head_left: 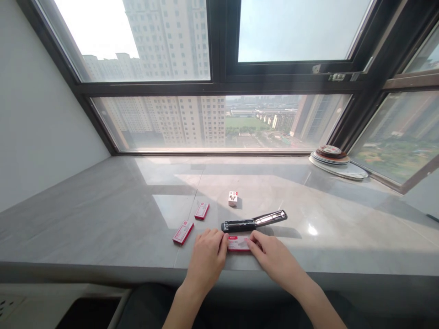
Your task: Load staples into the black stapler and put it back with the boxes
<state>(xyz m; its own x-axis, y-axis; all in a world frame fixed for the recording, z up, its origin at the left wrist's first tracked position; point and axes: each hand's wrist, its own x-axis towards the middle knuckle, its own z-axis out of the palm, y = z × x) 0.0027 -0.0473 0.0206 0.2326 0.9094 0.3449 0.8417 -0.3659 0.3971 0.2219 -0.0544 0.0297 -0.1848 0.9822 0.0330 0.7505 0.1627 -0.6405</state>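
Observation:
A red and white staple box (238, 244) lies near the front of the grey sill, long side toward me. My left hand (208, 253) grips its left end, fingers curled and thumb along the edge. At the other end, my right hand (270, 253) pinches the box between thumb and fingers. Just behind it rests a black stapler (240, 225), swung wide open, its metal inside facing up at the right. Two more red and white boxes, a nearer one (183, 232) and a farther one (202, 211), lie to the left. A small white box (232, 198) stands behind the stapler.
A stack of round plates or mats (338, 163) sits in the back right corner by the window frame (219, 89). The stone sill (103, 219) ends in a front edge close to my wrists. A white wall (44, 109) bounds the left side.

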